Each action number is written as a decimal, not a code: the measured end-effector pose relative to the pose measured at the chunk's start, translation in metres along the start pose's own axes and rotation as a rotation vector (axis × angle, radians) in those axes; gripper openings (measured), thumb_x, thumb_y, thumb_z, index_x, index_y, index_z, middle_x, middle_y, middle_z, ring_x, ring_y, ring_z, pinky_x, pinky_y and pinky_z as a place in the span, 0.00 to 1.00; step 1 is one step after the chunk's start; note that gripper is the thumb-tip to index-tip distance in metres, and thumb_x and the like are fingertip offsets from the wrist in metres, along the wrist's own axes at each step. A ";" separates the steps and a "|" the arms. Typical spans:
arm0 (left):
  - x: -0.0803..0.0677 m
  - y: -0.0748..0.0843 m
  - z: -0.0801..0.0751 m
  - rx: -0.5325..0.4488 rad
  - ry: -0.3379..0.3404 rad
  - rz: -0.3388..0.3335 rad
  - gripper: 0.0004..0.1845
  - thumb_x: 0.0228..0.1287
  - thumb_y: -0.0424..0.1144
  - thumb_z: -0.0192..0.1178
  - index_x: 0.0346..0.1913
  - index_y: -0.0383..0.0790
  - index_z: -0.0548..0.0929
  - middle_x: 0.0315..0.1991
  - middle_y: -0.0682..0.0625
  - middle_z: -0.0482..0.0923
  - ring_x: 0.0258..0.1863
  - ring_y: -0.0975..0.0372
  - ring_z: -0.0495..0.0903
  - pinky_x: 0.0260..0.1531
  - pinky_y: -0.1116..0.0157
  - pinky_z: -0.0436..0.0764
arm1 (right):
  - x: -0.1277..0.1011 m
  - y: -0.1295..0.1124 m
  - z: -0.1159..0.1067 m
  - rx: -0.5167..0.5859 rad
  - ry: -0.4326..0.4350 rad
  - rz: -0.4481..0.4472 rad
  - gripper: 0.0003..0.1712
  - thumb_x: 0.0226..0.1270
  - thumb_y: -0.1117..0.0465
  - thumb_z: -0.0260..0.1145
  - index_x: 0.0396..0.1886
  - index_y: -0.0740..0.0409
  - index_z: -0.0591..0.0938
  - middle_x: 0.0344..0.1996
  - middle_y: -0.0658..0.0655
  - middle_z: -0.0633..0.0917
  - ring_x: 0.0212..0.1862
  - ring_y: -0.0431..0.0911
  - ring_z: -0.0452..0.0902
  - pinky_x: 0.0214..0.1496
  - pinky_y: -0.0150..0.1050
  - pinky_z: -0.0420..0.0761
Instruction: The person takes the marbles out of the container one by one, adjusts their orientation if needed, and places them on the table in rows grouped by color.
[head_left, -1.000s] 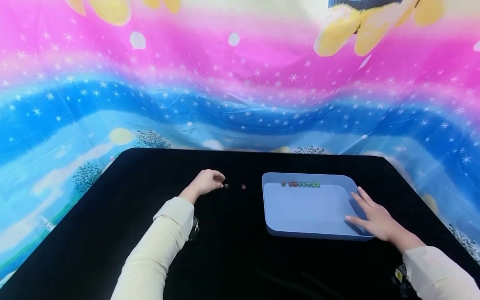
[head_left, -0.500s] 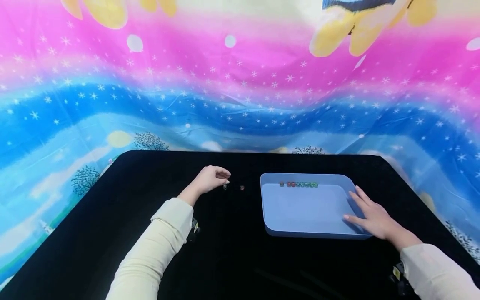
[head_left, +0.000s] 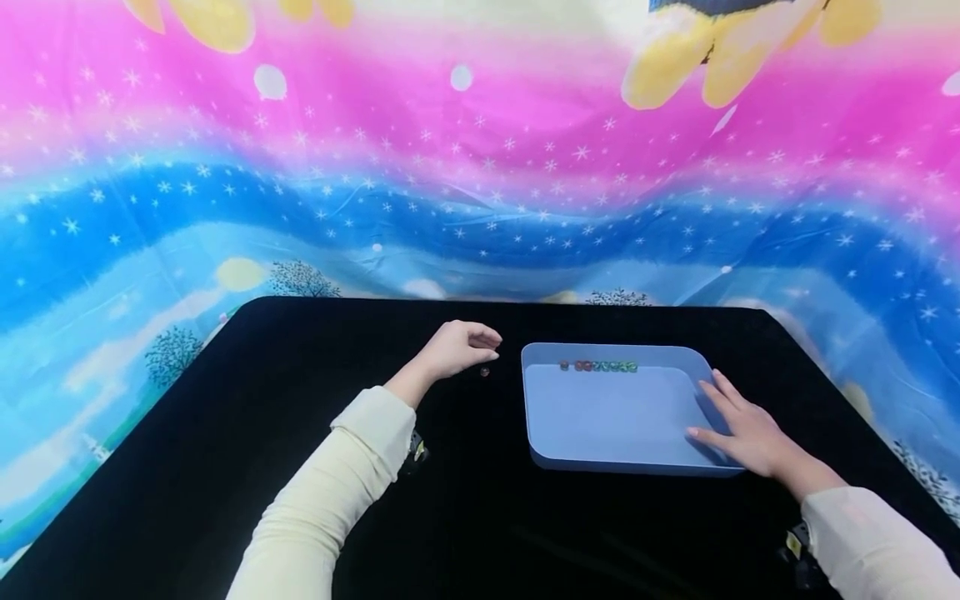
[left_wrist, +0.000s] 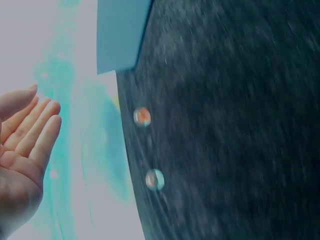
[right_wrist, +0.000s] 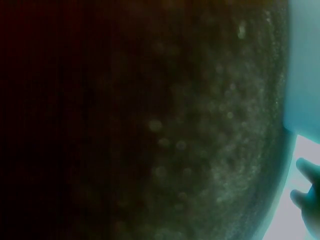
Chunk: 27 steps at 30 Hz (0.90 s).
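My left hand [head_left: 459,348] hovers just above a small reddish glass marble [head_left: 485,372] on the black cloth, left of the blue tray [head_left: 615,433]. Its fingers are loosely bent and nothing shows between them. In the left wrist view, an orange marble [left_wrist: 142,116] and a clear, pale one [left_wrist: 155,179] lie apart on the cloth, off to the side of the relaxed fingers [left_wrist: 45,137]. The head view shows only one of these; the hand covers the other. With fingers spread, my right hand [head_left: 750,429] rests on the tray's right rim. Inside, several red and green marbles [head_left: 600,367] line the far side.
A black cloth [head_left: 420,517] covers the table. Behind its far edge hangs a pink and blue printed curtain [head_left: 480,167]. The tray's walls stand up around the marbles. Much of the right wrist view is dark and blurred.
My left hand has moved to the right, from beside the left loose marble to above the reddish one. The right hand and the tray stay put.
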<state>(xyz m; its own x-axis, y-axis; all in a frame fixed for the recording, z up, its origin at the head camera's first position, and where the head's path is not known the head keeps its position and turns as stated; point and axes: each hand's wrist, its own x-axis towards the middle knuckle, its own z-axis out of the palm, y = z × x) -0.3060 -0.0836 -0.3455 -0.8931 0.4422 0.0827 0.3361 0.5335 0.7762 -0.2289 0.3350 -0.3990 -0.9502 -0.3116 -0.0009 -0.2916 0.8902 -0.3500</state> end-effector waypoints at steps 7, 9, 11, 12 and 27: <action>0.011 0.014 0.015 -0.057 -0.042 -0.015 0.14 0.55 0.34 0.58 0.46 0.39 0.78 0.43 0.46 0.77 0.34 0.55 0.77 0.27 0.57 0.77 | 0.001 0.001 0.001 0.013 -0.004 -0.008 0.47 0.59 0.43 0.54 0.65 0.67 0.46 0.64 0.64 0.34 0.60 0.69 0.39 0.48 0.66 0.50; 0.014 0.017 0.019 -0.036 -0.047 0.003 0.14 0.56 0.35 0.58 0.47 0.39 0.77 0.43 0.47 0.77 0.36 0.58 0.77 0.29 0.62 0.77 | 0.001 0.001 0.001 0.012 -0.003 -0.011 0.46 0.59 0.43 0.54 0.65 0.68 0.46 0.64 0.64 0.34 0.60 0.69 0.40 0.48 0.66 0.50; 0.017 0.020 0.022 -0.022 -0.055 0.026 0.14 0.56 0.35 0.57 0.47 0.38 0.77 0.43 0.47 0.77 0.38 0.61 0.76 0.33 0.67 0.76 | 0.001 0.001 0.000 0.011 -0.003 -0.011 0.46 0.59 0.44 0.54 0.65 0.68 0.46 0.64 0.65 0.34 0.59 0.69 0.40 0.48 0.66 0.50; 0.018 0.021 0.024 -0.020 -0.060 0.038 0.14 0.56 0.35 0.57 0.47 0.38 0.77 0.44 0.46 0.77 0.39 0.62 0.76 0.35 0.69 0.75 | 0.001 0.001 0.000 0.012 -0.005 -0.012 0.46 0.59 0.44 0.54 0.65 0.68 0.46 0.64 0.64 0.34 0.59 0.69 0.40 0.48 0.66 0.50; 0.036 0.024 0.059 -0.080 -0.064 0.008 0.16 0.56 0.34 0.57 0.49 0.40 0.76 0.46 0.47 0.75 0.42 0.66 0.74 0.36 0.72 0.74 | 0.000 0.002 -0.003 0.027 -0.009 -0.008 0.47 0.58 0.43 0.54 0.64 0.69 0.47 0.64 0.66 0.35 0.60 0.68 0.39 0.50 0.65 0.49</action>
<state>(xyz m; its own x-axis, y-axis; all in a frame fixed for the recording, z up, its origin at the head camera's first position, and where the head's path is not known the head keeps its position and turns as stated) -0.3121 -0.0127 -0.3611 -0.8686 0.4930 0.0507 0.3159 0.4720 0.8231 -0.2300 0.3379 -0.3974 -0.9468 -0.3217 -0.0064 -0.2960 0.8786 -0.3749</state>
